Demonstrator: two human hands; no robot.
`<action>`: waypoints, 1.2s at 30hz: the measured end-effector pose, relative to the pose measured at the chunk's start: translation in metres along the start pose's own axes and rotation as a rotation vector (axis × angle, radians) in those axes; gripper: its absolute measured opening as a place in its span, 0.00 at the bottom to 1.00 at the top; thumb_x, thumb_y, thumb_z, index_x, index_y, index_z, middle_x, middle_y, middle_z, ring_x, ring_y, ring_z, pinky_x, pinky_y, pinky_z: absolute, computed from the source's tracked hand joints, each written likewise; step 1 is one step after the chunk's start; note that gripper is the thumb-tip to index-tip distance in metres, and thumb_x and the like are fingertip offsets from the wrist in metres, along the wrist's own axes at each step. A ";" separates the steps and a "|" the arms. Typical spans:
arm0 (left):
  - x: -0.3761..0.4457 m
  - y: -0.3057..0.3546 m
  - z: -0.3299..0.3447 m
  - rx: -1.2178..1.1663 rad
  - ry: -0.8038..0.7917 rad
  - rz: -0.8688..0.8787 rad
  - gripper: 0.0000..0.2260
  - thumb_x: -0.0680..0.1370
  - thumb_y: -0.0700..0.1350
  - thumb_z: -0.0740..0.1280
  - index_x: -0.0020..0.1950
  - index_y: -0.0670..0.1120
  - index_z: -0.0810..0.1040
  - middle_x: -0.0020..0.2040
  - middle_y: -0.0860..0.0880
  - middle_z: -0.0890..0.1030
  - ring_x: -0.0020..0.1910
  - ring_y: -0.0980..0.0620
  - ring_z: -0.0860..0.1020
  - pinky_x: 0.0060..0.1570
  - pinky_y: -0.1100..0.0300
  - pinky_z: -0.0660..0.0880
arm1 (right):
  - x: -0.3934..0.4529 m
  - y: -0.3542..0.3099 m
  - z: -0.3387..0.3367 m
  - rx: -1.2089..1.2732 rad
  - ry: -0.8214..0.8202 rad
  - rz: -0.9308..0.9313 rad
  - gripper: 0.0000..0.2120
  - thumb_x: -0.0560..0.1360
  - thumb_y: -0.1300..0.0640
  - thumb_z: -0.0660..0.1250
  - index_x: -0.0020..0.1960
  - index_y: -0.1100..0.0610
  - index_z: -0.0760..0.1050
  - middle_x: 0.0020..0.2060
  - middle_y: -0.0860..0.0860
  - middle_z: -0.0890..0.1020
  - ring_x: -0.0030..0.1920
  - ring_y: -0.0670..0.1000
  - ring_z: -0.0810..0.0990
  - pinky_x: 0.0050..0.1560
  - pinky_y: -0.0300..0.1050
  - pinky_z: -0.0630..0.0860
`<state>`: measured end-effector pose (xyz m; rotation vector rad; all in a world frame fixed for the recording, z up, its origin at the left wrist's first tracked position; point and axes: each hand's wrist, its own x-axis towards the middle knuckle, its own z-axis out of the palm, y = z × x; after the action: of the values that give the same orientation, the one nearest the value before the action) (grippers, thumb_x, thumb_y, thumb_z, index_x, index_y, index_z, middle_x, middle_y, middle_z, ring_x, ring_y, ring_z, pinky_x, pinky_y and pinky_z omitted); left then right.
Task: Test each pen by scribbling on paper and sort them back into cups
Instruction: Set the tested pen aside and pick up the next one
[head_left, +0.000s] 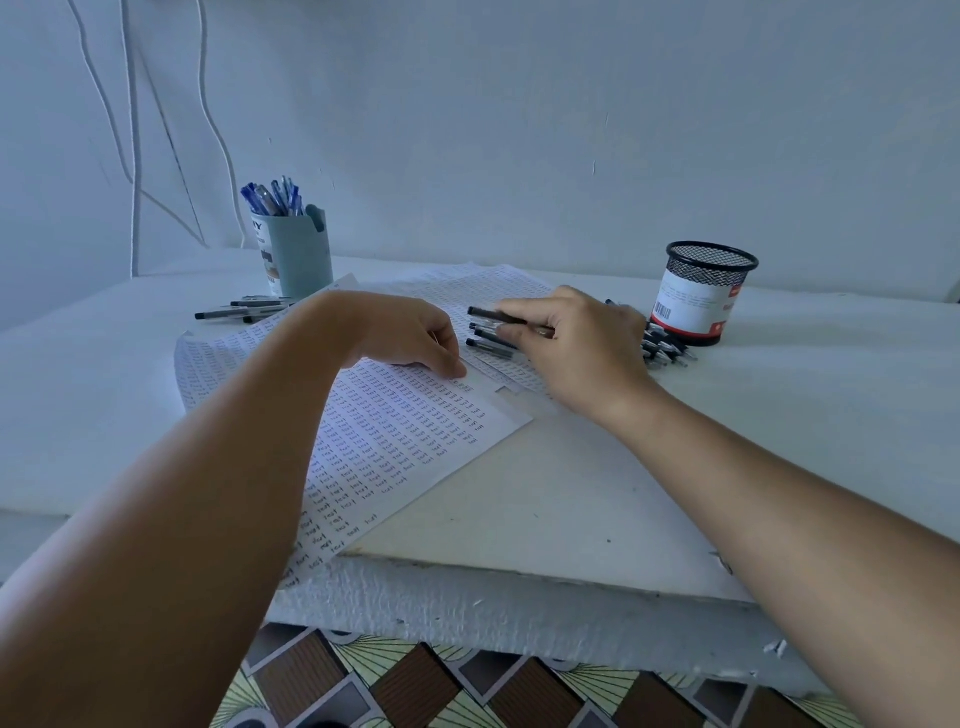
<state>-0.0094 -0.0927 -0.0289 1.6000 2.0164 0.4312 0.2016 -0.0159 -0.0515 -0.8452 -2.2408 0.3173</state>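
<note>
My right hand (576, 338) pinches a black pen (488, 314) just above the paper, its cap pointing left. Two more black pens (488, 340) lie on the sheet right below it. My left hand (415, 335) rests on the written-over paper (395, 431), fingertips pressing it down. A grey-blue cup (298, 254) at the back left holds several blue pens (272, 197). A black mesh cup (704, 293) stands at the back right; its inside is hidden.
Several black pens (241, 310) lie left of the grey-blue cup's base. Another heap of pens (665, 349) sits between my right hand and the mesh cup. More written sheets (483, 283) lie further back. White cables (135, 130) hang on the wall.
</note>
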 end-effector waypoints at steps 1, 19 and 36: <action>0.000 0.000 0.000 0.000 0.000 0.000 0.11 0.75 0.52 0.76 0.51 0.48 0.81 0.45 0.51 0.81 0.44 0.51 0.75 0.51 0.54 0.71 | 0.001 -0.001 -0.001 -0.012 -0.002 -0.003 0.10 0.82 0.42 0.66 0.61 0.33 0.81 0.43 0.38 0.80 0.50 0.37 0.76 0.64 0.50 0.60; 0.002 -0.002 0.000 0.024 0.005 -0.018 0.12 0.74 0.56 0.76 0.51 0.52 0.80 0.47 0.51 0.81 0.47 0.51 0.76 0.53 0.51 0.71 | 0.014 -0.003 0.016 -0.193 -0.105 -0.044 0.18 0.85 0.35 0.52 0.51 0.43 0.75 0.40 0.44 0.78 0.50 0.48 0.77 0.59 0.55 0.58; 0.002 -0.003 -0.001 0.034 0.005 -0.006 0.13 0.74 0.56 0.76 0.52 0.51 0.80 0.47 0.52 0.81 0.46 0.51 0.76 0.56 0.50 0.72 | 0.022 0.003 0.019 -0.248 -0.154 -0.004 0.19 0.87 0.42 0.52 0.52 0.47 0.80 0.38 0.46 0.79 0.49 0.54 0.76 0.55 0.53 0.57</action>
<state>-0.0122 -0.0917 -0.0302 1.6146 2.0423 0.4012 0.1784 0.0014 -0.0546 -0.9728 -2.4596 0.1060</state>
